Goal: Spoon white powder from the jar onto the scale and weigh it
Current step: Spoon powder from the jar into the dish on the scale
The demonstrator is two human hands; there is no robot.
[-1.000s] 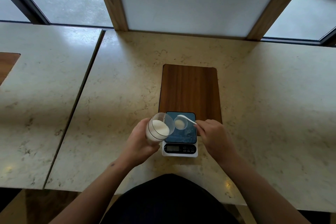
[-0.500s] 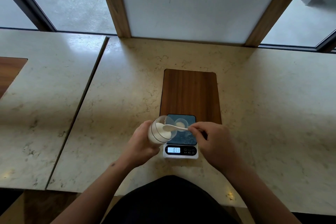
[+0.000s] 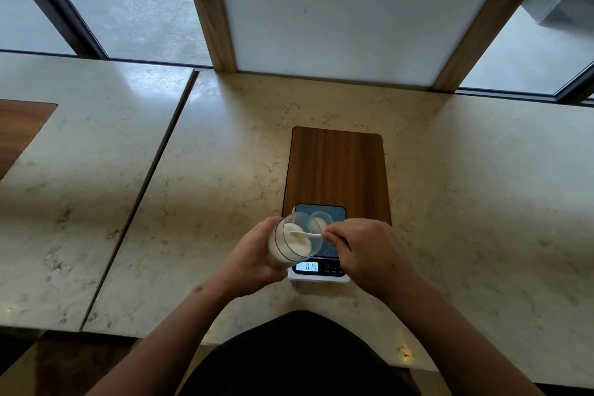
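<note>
My left hand grips a clear jar of white powder, tilted with its mouth toward the right, just left of the scale. My right hand pinches the handle of a white spoon whose bowl is inside the jar's mouth, in the powder. The small white scale with a dark blue top sits at the near end of a wooden board. A small clear dish with a little white powder rests on the scale, partly hidden by the jar. The lit display reads about 0.14.
The wooden board lies inset in the marble counter beyond the scale. A seam splits the counter to the left, where another wooden inset shows. Windows and a white panel stand at the back.
The spoon has moved left from over the dish on the scale into the jar's mouth. The scale display lit up and its reading rose. The camera tilted slightly.
</note>
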